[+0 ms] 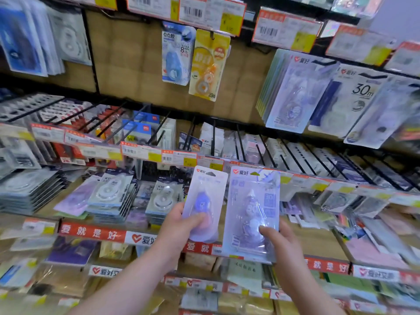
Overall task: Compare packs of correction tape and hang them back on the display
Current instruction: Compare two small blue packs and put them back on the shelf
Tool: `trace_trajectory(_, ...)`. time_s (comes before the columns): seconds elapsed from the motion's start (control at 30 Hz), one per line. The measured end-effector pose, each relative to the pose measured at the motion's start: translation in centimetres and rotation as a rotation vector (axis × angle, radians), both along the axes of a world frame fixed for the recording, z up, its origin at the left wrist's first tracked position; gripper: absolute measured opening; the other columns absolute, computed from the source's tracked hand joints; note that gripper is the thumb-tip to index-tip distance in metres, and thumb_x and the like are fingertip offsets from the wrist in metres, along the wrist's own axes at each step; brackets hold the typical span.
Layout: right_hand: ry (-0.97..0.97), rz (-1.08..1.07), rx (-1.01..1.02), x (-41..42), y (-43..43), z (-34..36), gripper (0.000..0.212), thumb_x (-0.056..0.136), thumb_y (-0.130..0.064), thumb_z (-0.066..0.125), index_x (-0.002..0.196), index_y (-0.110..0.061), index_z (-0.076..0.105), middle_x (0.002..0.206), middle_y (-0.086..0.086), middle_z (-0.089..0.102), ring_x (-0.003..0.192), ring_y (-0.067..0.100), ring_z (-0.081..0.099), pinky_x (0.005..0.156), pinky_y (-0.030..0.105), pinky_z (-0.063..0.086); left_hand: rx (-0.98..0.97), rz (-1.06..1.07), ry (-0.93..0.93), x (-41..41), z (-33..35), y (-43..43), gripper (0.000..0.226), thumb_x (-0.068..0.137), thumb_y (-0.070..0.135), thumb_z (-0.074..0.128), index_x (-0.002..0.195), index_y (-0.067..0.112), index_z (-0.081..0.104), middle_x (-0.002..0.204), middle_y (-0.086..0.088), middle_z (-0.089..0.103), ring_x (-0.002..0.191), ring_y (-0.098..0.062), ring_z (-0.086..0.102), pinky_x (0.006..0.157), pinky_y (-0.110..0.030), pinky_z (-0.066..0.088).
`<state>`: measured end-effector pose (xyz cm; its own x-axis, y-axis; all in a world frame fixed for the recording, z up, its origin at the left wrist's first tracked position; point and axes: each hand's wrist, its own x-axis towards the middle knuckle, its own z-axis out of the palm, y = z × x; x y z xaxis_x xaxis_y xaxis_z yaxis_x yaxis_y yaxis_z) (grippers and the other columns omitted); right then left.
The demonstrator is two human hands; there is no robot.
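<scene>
My left hand [179, 226] grips a small lilac pack of correction tape [208, 189] by its lower edge, thumb across the blister. My right hand [281, 237] holds a larger pale-blue pack of correction tape [252, 201] from its lower right side, thumb on the clear blister. Both packs stand upright side by side in front of the shelves, printed fronts facing me. Above them two more packs hang on pegs: a blue one [176, 55] and a yellow one [208, 67].
A stack of lilac packs [293, 92] and white 30m packs [354, 98] hang on pegs at upper right. Black wire hooks [213, 137] jut out from the middle rail. Shelf rails with red price labels [95, 231] run below, over stacked stationery.
</scene>
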<state>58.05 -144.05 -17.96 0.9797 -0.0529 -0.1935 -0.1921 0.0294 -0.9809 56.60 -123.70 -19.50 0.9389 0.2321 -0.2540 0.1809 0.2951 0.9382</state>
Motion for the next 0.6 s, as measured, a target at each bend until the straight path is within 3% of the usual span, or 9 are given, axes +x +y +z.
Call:
trace_trajectory(0.17,-0.109,0.024,-0.002,0.7,0.1,3.0,0.02,0.089,-0.001,0.055,0.105,-0.012,0.059,0.094,0.011,0.07,0.068,0.016,0.066,0.062,0.03,0.048,-0.017,-0.026,-0.083,0.7,2.6,-0.1,0.022,0.085,0.005,0.063,0.105,0.015,0.063,0.097,-0.007,0.072,0.081,-0.019,0.067,0.065,-0.029,0.048)
trace_trajectory(0.3,-0.211,-0.004,-0.006,2.0,-0.1,5.5,0.018,0.089,-0.002,0.055,0.099,-0.016,0.059,0.085,0.006,0.068,0.064,0.014,0.064,0.061,0.031,0.049,-0.025,-0.018,-0.159,1.8,5.0,-0.3,0.037,0.066,0.019,0.067,0.102,0.014,0.061,0.097,-0.008,0.069,0.083,-0.02,0.063,0.066,-0.03,0.046)
trace_trajectory(0.4,-0.302,-0.029,-0.011,3.3,-0.4,7.5,0.02,0.09,-0.003,0.055,0.104,-0.017,0.058,0.089,0.003,0.069,0.063,0.008,0.066,0.054,0.021,0.048,-0.026,-0.022,-0.219,2.8,6.5,-0.5,0.023,0.075,0.011,0.068,0.097,0.012,0.06,0.091,-0.007,0.067,0.079,-0.018,0.062,0.065,-0.029,0.046)
trace_trajectory(0.53,-0.393,-0.061,0.046,5.4,-0.8,10.4,0.023,0.091,-0.001,0.052,0.107,-0.017,0.057,0.093,0.001,0.069,0.072,0.011,0.069,0.061,0.027,0.052,0.004,-0.034,-0.301,4.0,8.5,-1.1,0.026,0.072,0.014,0.067,0.097,0.014,0.063,0.093,-0.01,0.07,0.082,-0.02,0.064,0.075,-0.034,0.05)
trace_trajectory(0.6,-0.429,-0.087,0.067,6.5,-0.9,11.8,0.022,0.091,-0.001,0.052,0.105,-0.018,0.057,0.092,0.0,0.069,0.07,0.01,0.069,0.061,0.029,0.051,0.028,-0.052,-0.333,4.5,9.5,-1.4,0.031,0.071,0.016,0.068,0.102,0.015,0.062,0.097,-0.01,0.07,0.083,-0.017,0.065,0.073,-0.03,0.051)
